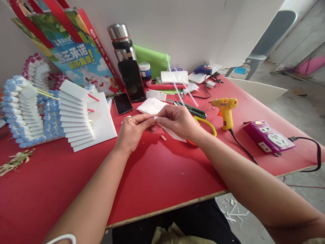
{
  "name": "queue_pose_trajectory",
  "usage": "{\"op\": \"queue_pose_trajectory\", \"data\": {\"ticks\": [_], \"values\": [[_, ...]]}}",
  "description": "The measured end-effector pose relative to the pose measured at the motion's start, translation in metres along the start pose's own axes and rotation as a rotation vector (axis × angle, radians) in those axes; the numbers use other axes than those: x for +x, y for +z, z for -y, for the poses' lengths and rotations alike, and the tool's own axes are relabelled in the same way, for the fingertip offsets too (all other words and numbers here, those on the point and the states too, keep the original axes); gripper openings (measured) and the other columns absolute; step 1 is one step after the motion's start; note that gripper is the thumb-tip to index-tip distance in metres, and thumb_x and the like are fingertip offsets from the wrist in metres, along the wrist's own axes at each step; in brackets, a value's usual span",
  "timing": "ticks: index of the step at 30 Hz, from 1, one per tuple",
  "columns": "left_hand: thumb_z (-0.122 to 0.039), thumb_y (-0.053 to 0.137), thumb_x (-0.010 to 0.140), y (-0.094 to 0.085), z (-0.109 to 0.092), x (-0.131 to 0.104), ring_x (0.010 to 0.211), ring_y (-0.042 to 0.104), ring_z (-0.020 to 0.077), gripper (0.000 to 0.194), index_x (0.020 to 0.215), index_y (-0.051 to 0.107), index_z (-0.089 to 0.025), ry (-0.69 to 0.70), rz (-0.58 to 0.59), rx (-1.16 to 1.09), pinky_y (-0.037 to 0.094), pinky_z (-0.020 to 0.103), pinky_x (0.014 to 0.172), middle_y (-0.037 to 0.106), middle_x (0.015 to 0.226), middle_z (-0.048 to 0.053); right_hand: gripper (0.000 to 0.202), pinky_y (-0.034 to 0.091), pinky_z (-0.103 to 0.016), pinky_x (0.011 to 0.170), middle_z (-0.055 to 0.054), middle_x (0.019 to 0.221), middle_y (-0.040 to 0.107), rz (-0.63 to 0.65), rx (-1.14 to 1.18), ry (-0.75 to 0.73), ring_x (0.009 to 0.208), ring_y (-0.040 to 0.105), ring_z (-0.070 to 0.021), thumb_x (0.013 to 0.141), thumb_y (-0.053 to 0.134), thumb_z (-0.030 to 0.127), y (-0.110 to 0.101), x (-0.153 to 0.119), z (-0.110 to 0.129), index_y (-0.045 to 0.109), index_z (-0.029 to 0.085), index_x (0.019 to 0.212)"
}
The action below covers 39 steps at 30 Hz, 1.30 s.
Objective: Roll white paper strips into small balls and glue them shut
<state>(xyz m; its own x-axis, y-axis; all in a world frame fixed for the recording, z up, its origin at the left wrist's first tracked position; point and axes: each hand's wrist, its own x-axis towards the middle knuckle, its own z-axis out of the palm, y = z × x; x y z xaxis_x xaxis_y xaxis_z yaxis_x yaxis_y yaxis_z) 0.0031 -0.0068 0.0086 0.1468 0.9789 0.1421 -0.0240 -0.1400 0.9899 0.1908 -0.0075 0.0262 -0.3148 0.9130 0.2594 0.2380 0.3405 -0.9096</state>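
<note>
My left hand [135, 130] and my right hand [177, 120] meet above the middle of the red table [162, 189]. Both pinch a thin piece of white tissue [172, 131], whose loose end hangs below my right hand. Its other end lies between the fingertips of both hands. Just behind the hands rests a stack of white tissue [151, 105]. A green utility knife [195, 111] lies behind my right hand, and a yellow ring-shaped handle [209, 126] is to its right.
A yellow glue gun [224, 110] stands right of the hands, beside a purple power socket [270, 137]. White stepped panels [76, 118] and blue-and-white rolls [15, 112] fill the left side. Behind are two phones [132, 81], a steel flask [122, 40] and a printed bag [76, 51].
</note>
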Motion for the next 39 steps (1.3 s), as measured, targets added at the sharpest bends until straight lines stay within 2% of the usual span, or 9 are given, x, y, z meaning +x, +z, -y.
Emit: {"op": "queue_pose_trajectory", "data": {"ticks": [7,14,19,24,27,29,33,37,39], "values": [[-0.030,0.079,0.080,0.006,-0.006,-0.004,0.060,0.055,0.0117,0.015,0.089,0.082,-0.018,0.125,-0.067,0.137,0.049,0.026,0.063,0.067,0.068,0.002,0.021,0.044,-0.027,0.056,-0.001,0.069,0.068,-0.041,0.089,0.067,0.057,0.062,-0.0146,0.087,0.066,0.038,0.001,0.000,-0.002,0.062,0.017,0.085],[-0.032,0.083,0.075,0.008,-0.001,-0.001,0.058,0.049,0.0089,0.021,0.087,0.077,-0.016,0.035,-0.115,0.034,0.041,0.022,0.056,0.065,0.069,0.001,0.011,0.040,-0.025,0.061,0.000,0.077,0.067,-0.088,-0.156,-0.038,0.067,0.056,-0.0131,0.082,0.066,0.028,0.002,0.000,0.001,0.061,0.018,0.086],[-0.035,0.082,0.076,0.010,0.001,-0.001,0.056,0.046,0.0074,0.024,0.086,0.076,-0.015,-0.069,-0.107,0.018,0.038,0.022,0.054,0.066,0.071,0.002,0.009,0.036,-0.025,0.055,0.001,0.066,0.065,-0.025,-0.298,0.020,0.057,0.055,-0.0135,0.085,0.058,0.020,0.006,0.001,-0.003,0.063,0.019,0.093],[-0.036,0.086,0.071,0.010,0.002,0.001,0.056,0.046,0.0071,0.028,0.081,0.075,-0.012,-0.169,-0.063,-0.049,0.037,0.021,0.054,0.064,0.068,0.002,0.012,0.049,-0.026,0.054,-0.004,0.078,0.074,0.189,0.059,0.210,0.057,0.070,-0.0166,0.091,0.051,0.015,0.002,0.002,-0.003,0.063,0.017,0.089],[-0.036,0.087,0.069,0.008,0.001,0.002,0.055,0.045,0.0068,0.029,0.078,0.075,-0.012,-0.173,-0.059,-0.063,0.036,0.021,0.054,0.061,0.066,0.001,0.009,0.054,-0.028,0.052,-0.006,0.083,0.075,0.211,0.191,0.262,0.061,0.073,-0.0199,0.090,0.055,0.012,-0.002,0.003,-0.001,0.062,0.017,0.088],[-0.036,0.086,0.071,0.006,0.001,0.002,0.056,0.045,0.0070,0.027,0.081,0.075,-0.013,-0.126,-0.055,-0.061,0.037,0.022,0.055,0.062,0.067,0.001,0.009,0.059,-0.031,0.056,-0.009,0.086,0.076,0.181,0.346,0.328,0.068,0.075,-0.0229,0.094,0.058,0.021,-0.004,0.005,-0.001,0.063,0.016,0.089],[-0.033,0.082,0.078,0.002,0.000,0.001,0.059,0.046,0.0083,0.020,0.087,0.077,-0.016,0.005,-0.008,0.011,0.040,0.022,0.058,0.063,0.070,0.001,0.035,0.064,-0.045,0.070,-0.016,0.092,0.076,0.247,0.766,0.546,0.076,0.076,-0.0273,0.102,0.047,0.043,-0.010,0.009,-0.008,0.065,0.014,0.101],[-0.033,0.082,0.078,0.001,-0.001,-0.001,0.062,0.049,0.0097,0.018,0.086,0.078,-0.017,0.041,0.000,0.081,0.043,0.023,0.061,0.065,0.072,0.002,0.024,0.063,-0.046,0.078,-0.016,0.089,0.074,0.411,0.916,0.591,0.075,0.074,-0.0241,0.101,0.049,0.026,-0.014,0.009,-0.011,0.066,0.010,0.099],[-0.033,0.081,0.079,0.001,-0.002,-0.001,0.062,0.050,0.0101,0.018,0.088,0.078,-0.017,0.035,0.006,0.089,0.043,0.023,0.061,0.067,0.073,0.002,0.020,0.063,-0.046,0.079,-0.012,0.082,0.072,0.412,0.938,0.577,0.072,0.071,-0.0207,0.100,0.053,0.023,-0.013,0.007,-0.010,0.067,0.009,0.094]]}}
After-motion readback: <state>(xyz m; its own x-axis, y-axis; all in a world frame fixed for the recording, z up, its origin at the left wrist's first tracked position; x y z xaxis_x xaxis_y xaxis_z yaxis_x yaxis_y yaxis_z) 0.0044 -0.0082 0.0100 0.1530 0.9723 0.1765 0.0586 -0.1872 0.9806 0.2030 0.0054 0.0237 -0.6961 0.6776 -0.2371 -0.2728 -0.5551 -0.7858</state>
